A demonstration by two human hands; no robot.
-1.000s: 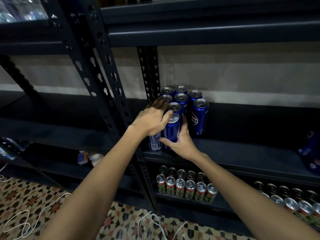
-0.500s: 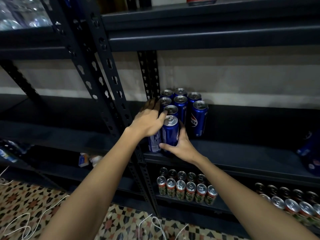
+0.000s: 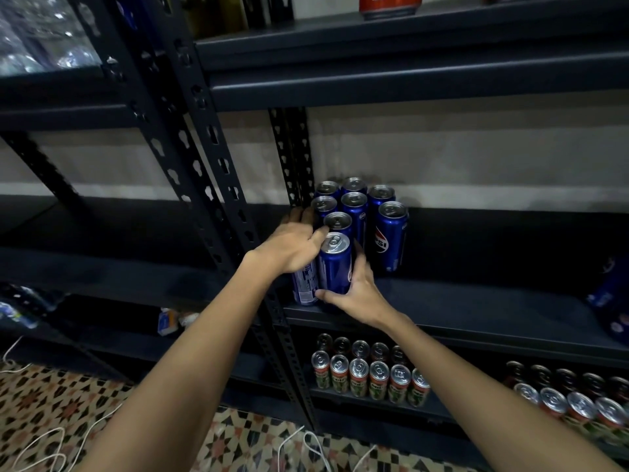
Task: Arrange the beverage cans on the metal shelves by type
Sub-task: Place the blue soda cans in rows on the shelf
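Observation:
Several tall blue cola cans (image 3: 355, 206) stand grouped at the left end of the middle metal shelf (image 3: 476, 308). My right hand (image 3: 357, 291) grips the front blue can (image 3: 335, 264) from below and the right, thumb across its base. My left hand (image 3: 292, 243) covers the top of another blue can (image 3: 306, 284) just left of it, fingers reaching toward the cans behind. One blue can (image 3: 391, 236) stands at the right of the group with its logo facing me.
The lower shelf holds rows of red-and-green cans (image 3: 369, 378) and more at the right (image 3: 578, 403). A red can (image 3: 389, 5) sits on the top shelf. Blue packaging (image 3: 609, 294) lies at the shelf's right. A perforated upright post (image 3: 218, 185) stands left of the cans. White cables (image 3: 41, 447) lie on the tiled floor.
The front blue can has shifted slightly toward the shelf's front edge in my right hand. Both hands stay on their cans; my view has tilted up a little.

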